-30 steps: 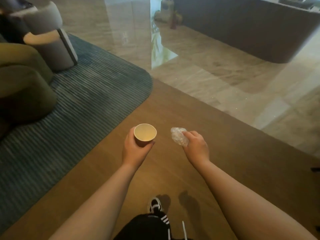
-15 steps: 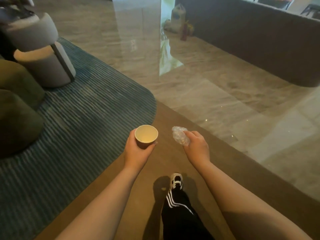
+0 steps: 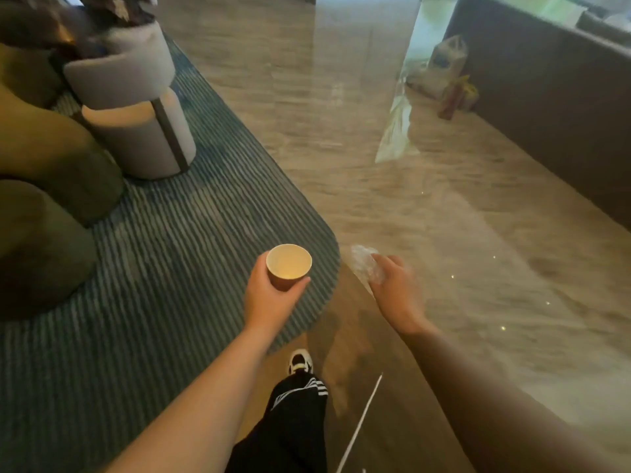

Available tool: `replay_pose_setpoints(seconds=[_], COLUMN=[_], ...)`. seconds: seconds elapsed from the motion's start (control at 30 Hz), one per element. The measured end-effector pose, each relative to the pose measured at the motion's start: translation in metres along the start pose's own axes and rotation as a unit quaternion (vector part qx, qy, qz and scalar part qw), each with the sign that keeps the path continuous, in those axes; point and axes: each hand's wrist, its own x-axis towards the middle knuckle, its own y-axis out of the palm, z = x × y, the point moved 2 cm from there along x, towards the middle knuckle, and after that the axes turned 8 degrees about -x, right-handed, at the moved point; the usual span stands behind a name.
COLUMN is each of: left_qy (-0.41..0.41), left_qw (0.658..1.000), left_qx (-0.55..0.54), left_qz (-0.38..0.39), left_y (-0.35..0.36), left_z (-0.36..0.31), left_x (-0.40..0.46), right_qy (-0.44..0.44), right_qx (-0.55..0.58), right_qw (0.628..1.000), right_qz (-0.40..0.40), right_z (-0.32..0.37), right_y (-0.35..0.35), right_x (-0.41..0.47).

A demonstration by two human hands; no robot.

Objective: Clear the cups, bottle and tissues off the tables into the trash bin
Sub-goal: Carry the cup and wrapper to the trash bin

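Note:
My left hand (image 3: 273,298) grips a small paper cup (image 3: 289,268), upright, with a pale empty inside. To its right, my right hand (image 3: 397,291) is closed on a crumpled clear plastic wad (image 3: 365,266) that looks like a crushed bottle; the blur keeps me from being sure. Both hands are held out in front of me at waist height, about a hand's width apart, above the edge of the rug. No table and no trash bin is in view.
A blue striped rug (image 3: 153,268) covers the floor at left, with green armchairs (image 3: 44,186) and a round beige stool (image 3: 140,131) on it. Polished stone floor (image 3: 444,216) stretches ahead. A dark counter (image 3: 563,114) stands at far right with bags (image 3: 447,73) at its base.
I have walked forward and turned left: the rug and stool have come closer and the wooden floor strip has slid under me. Both hands keep their hold and spacing.

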Motion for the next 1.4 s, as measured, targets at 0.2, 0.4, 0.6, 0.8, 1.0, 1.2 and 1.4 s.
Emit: replay_pose_setpoints(seconds=[0.2,0.4,0.6,0.8,1.0,1.2,1.4], left_qy=[0.005,-0.006,-0.022,-0.045,-0.071,-0.088,-0.107], left_qw=[0.999,0.996,0.992,0.988,0.977,0.956,0.941], left_qx=[0.013,0.021,0.041,0.046,0.042,0.024,0.012], left_qz=[-0.044,-0.089,-0.113,-0.141,-0.196,-0.277,-0.32], left_y=[0.04,0.07,0.085,0.105,0.128,0.133,0.118], left_z=[0.02,0.011,-0.015,-0.006,0.025,0.016,0.029], left_x=[0.183,0.4,0.569,0.728,0.922,1.101,1.236], right_qy=[-0.022,-0.074,-0.063,-0.078,-0.129,-0.185,-0.211], right_qx=[-0.011,-0.016,-0.02,-0.004,0.004,-0.002,-0.005], right_qw=[0.999,0.996,0.996,0.994,0.988,0.975,0.964], right_qz=[0.026,0.055,0.052,0.072,0.086,0.124,0.16], right_z=[0.004,0.041,0.076,0.096,0.122,0.185,0.242], right_y=[0.051,0.08,0.088,0.132,0.19,0.214,0.247], right_x=[0.208,0.448,0.619,0.79,1.013,1.213,1.351])
